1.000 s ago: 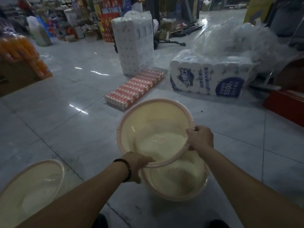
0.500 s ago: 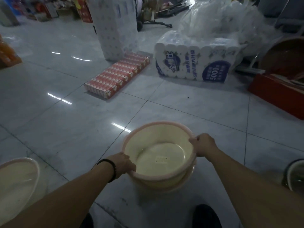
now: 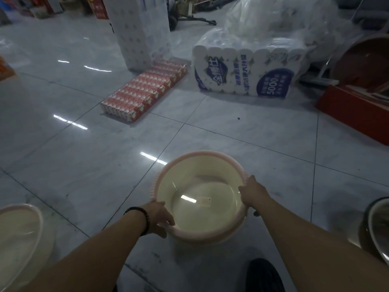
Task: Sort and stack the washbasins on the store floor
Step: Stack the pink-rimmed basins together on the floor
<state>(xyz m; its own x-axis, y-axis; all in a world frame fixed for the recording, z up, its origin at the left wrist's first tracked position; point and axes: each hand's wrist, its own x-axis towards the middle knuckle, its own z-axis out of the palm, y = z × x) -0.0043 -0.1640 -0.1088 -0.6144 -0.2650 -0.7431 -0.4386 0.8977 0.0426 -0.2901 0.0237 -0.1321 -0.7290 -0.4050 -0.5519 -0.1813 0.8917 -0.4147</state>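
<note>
A cream washbasin with a pink rim (image 3: 195, 178) sits nested inside a second basin of the same kind on the tiled floor in front of me. My left hand (image 3: 160, 216) grips its near left rim, and my right hand (image 3: 253, 192) grips its right rim. A small label lies on the basin's bottom. Another cream washbasin (image 3: 19, 234) rests on the floor at the lower left, partly cut off. A metal basin with a dark rim (image 3: 379, 228) shows at the right edge.
A red pack of cartons (image 3: 145, 93) and a wrapped pack of toilet rolls (image 3: 244, 72) lie ahead. A tall wrapped stack (image 3: 143, 32) stands behind. A red box (image 3: 353, 110) and a brown basin (image 3: 366, 60) are at the right. My shoe (image 3: 265, 275) is below.
The top basin, tilted and raised a second ago, has come down level into the lower basin. Both hands stayed on its rim, and the view has dipped toward the floor.
</note>
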